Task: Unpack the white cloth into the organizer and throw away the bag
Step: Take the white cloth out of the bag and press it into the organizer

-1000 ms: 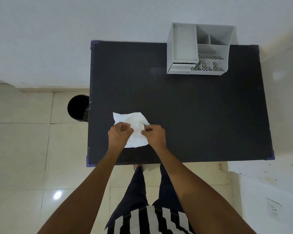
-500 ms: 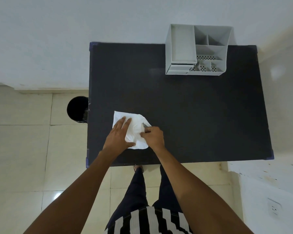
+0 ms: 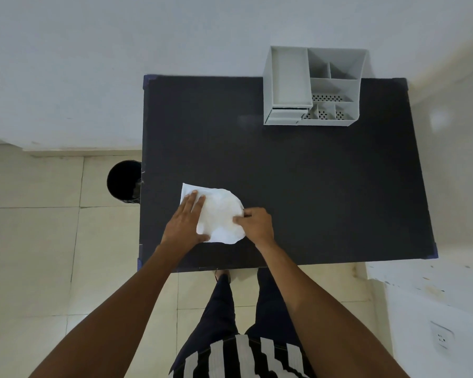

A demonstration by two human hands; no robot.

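A white bag with the cloth inside (image 3: pixel 220 214) lies flat on the black table (image 3: pixel 298 173) near its front left. My left hand (image 3: pixel 185 222) rests flat on the bag's left side, fingers spread and pressing it down. My right hand (image 3: pixel 257 223) pinches the bag's right edge between thumb and fingers. I cannot tell the cloth from the bag. The grey organizer (image 3: pixel 313 87) with several compartments stands at the table's far edge, to the right, far from both hands.
A black round bin (image 3: pixel 123 180) stands on the tiled floor just left of the table. White walls run behind and to the right. My legs are at the table's front edge. A wall socket (image 3: pixel 441 336) is at the lower right.
My left hand went from a closed pinch on the bag to lying flat on its left side. The bag now looks more spread out. My right hand kept its pinch on the right edge.
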